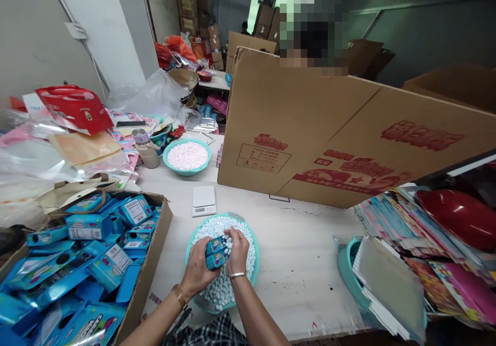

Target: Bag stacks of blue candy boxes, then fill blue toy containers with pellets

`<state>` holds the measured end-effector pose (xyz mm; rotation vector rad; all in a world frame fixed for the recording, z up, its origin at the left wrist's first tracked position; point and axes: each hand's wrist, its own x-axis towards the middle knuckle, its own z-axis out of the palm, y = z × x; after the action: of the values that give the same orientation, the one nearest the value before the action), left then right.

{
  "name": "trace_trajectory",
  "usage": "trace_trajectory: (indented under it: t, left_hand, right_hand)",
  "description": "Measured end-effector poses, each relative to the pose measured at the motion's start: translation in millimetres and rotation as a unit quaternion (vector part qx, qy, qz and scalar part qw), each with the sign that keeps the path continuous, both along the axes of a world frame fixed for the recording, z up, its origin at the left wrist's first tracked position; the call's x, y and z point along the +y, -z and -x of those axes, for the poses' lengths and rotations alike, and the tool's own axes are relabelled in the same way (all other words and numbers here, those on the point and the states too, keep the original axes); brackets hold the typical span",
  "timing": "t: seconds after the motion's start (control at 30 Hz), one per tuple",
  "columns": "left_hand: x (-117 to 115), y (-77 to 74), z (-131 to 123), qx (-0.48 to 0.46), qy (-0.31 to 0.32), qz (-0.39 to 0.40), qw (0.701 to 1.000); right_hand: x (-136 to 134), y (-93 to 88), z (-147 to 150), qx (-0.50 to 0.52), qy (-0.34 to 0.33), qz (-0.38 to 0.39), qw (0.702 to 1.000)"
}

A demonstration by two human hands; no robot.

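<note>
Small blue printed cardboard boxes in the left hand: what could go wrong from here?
1. The left hand holds two small blue printed cardboard boxes together; one might slip.
2. Small round white pellets at the right hand could scatter, perhaps past the turquoise plastic basin below.
3. Blue cartons heaped loosely in the open brown cardboard box could slide.

Stacked cartons (plus a scale) show a workshop.

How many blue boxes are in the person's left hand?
2: one blue box and a second blue box just below it in the picture, both over the basin of white pieces; the left hand may hide more.
</note>
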<state>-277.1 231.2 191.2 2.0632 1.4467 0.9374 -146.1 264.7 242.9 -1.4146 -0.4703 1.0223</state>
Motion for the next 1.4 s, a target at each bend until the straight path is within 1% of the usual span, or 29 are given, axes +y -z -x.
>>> trace_trajectory:
  t: [0.17,0.27,0.37,0.43,0.5,0.57,0.67,0.73,0.77,0.83,0.9,0.97,1.03,1.1,1.2,1.3,1.4]
  left_hand:
    - [-5.9,-1.8,0.5,-0.014,-0.026,0.012,1.0]
    - [-10.8,-1.1,-0.8,-0.03,-0.03,0.021,0.999]
    - [-13.8,0.7,0.9,-0.032,-0.022,0.028,0.999]
    - [-11.9,-0.7,6.0,-0.01,-0.005,0.032,0.999]
    - [-5.3,-6.9,14.0,0.033,0.022,0.041,0.998]
    - [5.3,-17.5,21.7,0.093,0.044,0.06,0.993]
    - [22.5,-33.3,24.4,0.213,0.064,0.094,0.97]
    - [30.7,-36.9,18.5,0.282,0.072,0.111,0.95]
    - [33.2,-36.1,14.1,0.303,0.076,0.118,0.943]
    - [35.9,-30.9,4.5,0.315,0.079,0.132,0.937]
    - [37.1,-24.7,-4.1,0.301,0.075,0.141,0.94]
    - [38.3,-21.0,-10.2,0.285,0.08,0.147,0.944]
    - [39.6,-20.0,-13.6,0.273,0.09,0.152,0.946]
    - [39.9,-20.4,-14.6,0.255,0.093,0.159,0.949]
    - [36.6,-20.0,-13.6,0.197,0.075,0.162,0.964]
    - [29.3,-16.9,-13.8,0.118,0.069,0.14,0.981]
    - [20.7,-11.6,-16.3,0.056,0.06,0.1,0.992]
  right_hand:
    - [-8.5,-9.6,3.7,0.003,-0.002,-0.004,1.0]
    - [-17.4,-12.6,8.3,0.003,-0.021,-0.013,1.0]
    - [-24.3,-11.2,9.0,0.014,-0.054,-0.022,0.998]
    - [-25.7,-4.6,1.3,0.008,-0.08,-0.03,0.996]
    - [-24.2,8.9,-14.6,-0.034,-0.091,-0.034,0.995]
    - [-20.4,29.5,-34.8,-0.127,-0.089,-0.033,0.987]
    - [-13.7,66.8,-56.9,-0.286,-0.109,-0.028,0.951]
    - [-10.6,87.7,-58.6,-0.347,-0.139,-0.025,0.927]
    - [-9.6,95.1,-55.8,-0.359,-0.148,-0.022,0.921]
    - [-7.8,102.6,-46.6,-0.358,-0.147,-0.016,0.922]
    - [-4.9,102.9,-37.9,-0.307,-0.136,-0.012,0.942]
    - [-0.1,100.3,-33.7,-0.215,-0.118,-0.001,0.969]
    - [5.8,98.0,-34.1,-0.135,-0.102,0.012,0.986]
    - [10.6,96.0,-36.7,-0.093,-0.092,0.023,0.991]
    - [12.8,88.9,-39.4,-0.055,-0.078,0.034,0.995]
    - [10.0,73.8,-38.4,-0.026,-0.048,0.036,0.998]
    - [7.5,56.1,-36.1,-0.032,-0.009,0.025,0.999]
